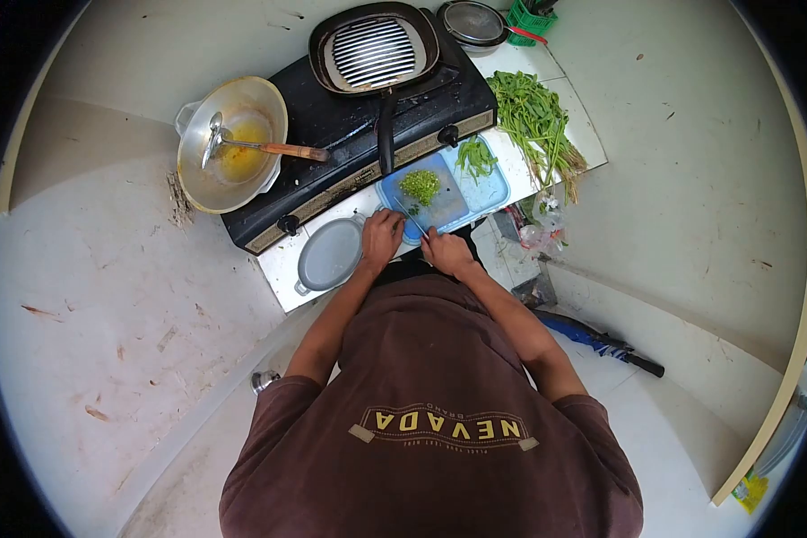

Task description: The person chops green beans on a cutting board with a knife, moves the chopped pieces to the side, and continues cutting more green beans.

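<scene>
My right hand (446,250) is closed on the handle of a knife (411,217), whose blade points up and left over the blue cutting board (454,205). At the board's left edge my left hand (383,237) has its fingers bent together near the blade; what they hold is too small to make out. Chopped greens (420,186) form a small pile just above the blade. Some cut leaves (476,158) lie on the board's right part. Left of my left hand sits a grey oval pot or lid (330,255).
A black stove (332,134) stands behind the board, bearing a square grill pan (374,49) and a large pot (233,143) with a ladle. Leafy greens (533,117) lie at the right. A strainer (473,22) and green basket (531,20) are at the back.
</scene>
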`<state>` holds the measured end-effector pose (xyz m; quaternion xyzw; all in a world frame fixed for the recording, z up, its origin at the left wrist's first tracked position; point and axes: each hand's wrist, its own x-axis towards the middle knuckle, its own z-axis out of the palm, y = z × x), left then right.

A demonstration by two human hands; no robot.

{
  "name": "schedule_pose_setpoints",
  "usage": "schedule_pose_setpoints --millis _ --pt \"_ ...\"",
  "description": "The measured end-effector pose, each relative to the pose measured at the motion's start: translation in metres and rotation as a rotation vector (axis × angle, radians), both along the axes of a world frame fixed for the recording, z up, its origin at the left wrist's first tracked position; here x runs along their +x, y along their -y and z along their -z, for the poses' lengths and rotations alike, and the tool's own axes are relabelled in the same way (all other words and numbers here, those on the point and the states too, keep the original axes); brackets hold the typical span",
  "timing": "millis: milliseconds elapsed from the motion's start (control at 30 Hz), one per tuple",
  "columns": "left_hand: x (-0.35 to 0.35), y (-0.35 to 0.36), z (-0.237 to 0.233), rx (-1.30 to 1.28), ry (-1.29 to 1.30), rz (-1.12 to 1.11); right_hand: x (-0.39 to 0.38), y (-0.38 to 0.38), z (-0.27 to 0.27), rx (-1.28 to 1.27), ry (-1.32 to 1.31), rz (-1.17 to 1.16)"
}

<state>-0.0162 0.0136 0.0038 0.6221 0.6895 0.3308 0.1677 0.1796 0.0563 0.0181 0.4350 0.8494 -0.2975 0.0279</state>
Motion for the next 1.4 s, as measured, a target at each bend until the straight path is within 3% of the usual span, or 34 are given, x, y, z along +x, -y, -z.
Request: schedule_pose_setpoints --millis 500,900,1400 --pt "-0.001 0.004 -0.002 0.03 -0.016 0.025 -0.01 0.001 0.002 0.049 0.021 -0.035" --pt "0.0 -0.009 -0.008 0.0 -0.04 0.029 0.003 -0.025 -0.005 0.003 0.022 0.082" --pt "0.004 -0.012 -0.007 -0.026 0.033 -0.012 0.004 -0.001 -0.011 -0.062 0.029 0.034"
